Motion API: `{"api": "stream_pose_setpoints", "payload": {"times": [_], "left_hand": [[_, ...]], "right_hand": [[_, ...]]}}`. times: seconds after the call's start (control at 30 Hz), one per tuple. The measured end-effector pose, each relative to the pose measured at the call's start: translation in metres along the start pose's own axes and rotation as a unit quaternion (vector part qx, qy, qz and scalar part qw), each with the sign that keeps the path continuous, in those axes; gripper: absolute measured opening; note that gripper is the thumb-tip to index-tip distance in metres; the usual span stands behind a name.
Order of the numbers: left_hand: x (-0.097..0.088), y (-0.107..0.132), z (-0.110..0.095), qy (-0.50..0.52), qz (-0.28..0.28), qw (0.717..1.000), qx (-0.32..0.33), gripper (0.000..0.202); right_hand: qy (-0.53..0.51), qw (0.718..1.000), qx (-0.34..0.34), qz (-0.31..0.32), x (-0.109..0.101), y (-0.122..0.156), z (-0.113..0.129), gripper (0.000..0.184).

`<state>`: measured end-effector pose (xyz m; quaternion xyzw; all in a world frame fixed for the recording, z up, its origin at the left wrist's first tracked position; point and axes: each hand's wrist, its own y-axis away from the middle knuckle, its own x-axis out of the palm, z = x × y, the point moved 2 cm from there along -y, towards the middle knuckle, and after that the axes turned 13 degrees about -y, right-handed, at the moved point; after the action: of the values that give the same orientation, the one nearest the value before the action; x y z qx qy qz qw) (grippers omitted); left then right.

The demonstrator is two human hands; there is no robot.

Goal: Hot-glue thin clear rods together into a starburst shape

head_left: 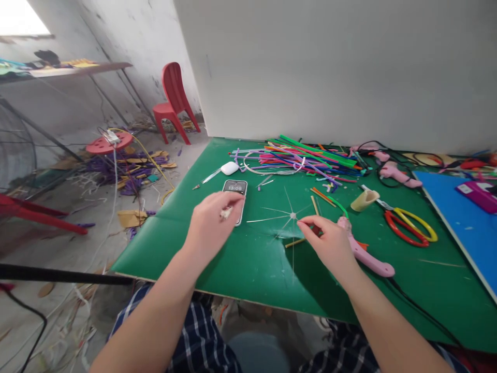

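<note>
A star of thin, clear spokes with a small pale hub (293, 215) is in the middle of the green table. My right hand (328, 241) is closed in a pinch at the star's right side, fingertips close beside the hub. To the left, my left hand (213, 220) is curled over a phone (235, 187), covering part of it. Small whitish bits (225, 212) show within its fingers; their kind is unclear. A pink glue gun (368, 256) lies just right of my right hand.
Colourful pipe cleaners (298, 158) are heaped at the back, near a white earbud case (229, 168). Scissors (411, 228) and a pale tube (365, 200) lie to the right, before a blue board (458, 207). A red chair (175, 98) stands beyond the table.
</note>
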<state>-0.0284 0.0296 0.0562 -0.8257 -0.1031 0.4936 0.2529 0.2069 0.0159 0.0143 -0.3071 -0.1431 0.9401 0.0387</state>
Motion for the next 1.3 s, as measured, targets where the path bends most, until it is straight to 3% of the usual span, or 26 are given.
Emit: {"api": "stream_pose_setpoints", "payload": {"times": [0.1,0.13,0.27,0.6,0.73,0.93,1.07,1.2,1.3], "left_hand": [[-0.002,0.017,-0.035,-0.005,0.067,0.993,0.096,0.02],[-0.001,0.022,-0.044,-0.012,0.09,0.99,0.109,0.021],[0.01,0.031,-0.06,-0.018,0.093,0.99,0.109,0.021],[0.027,0.029,-0.059,0.13,0.053,0.99,0.025,0.011],[0.026,0.028,-0.057,0.146,0.034,0.988,0.03,0.009],[0.017,0.026,-0.053,0.061,-0.032,0.992,0.11,0.008],[0.01,0.027,-0.055,0.019,-0.059,0.979,0.196,0.01],[0.006,0.032,-0.059,0.025,-0.068,0.966,0.249,0.015],[0.004,0.035,-0.062,0.04,-0.07,0.961,0.264,0.019]], "right_hand": [[-0.025,0.999,0.016,-0.026,-0.004,0.002,0.011,0.014],[-0.035,0.999,0.019,-0.031,-0.006,0.003,0.014,0.014],[-0.081,0.996,0.026,-0.035,-0.009,0.01,0.027,0.015],[-0.195,0.981,0.023,0.009,0.001,0.021,0.036,0.013],[-0.154,0.987,-0.035,0.004,-0.002,0.027,0.048,0.014],[-0.004,0.972,-0.232,-0.036,-0.041,0.048,0.082,0.017],[0.069,0.963,-0.252,-0.058,-0.062,0.044,0.079,0.016],[0.081,0.96,-0.267,-0.015,-0.06,0.037,0.069,0.016],[0.074,0.957,-0.279,-0.021,-0.054,0.036,0.068,0.013]]}}
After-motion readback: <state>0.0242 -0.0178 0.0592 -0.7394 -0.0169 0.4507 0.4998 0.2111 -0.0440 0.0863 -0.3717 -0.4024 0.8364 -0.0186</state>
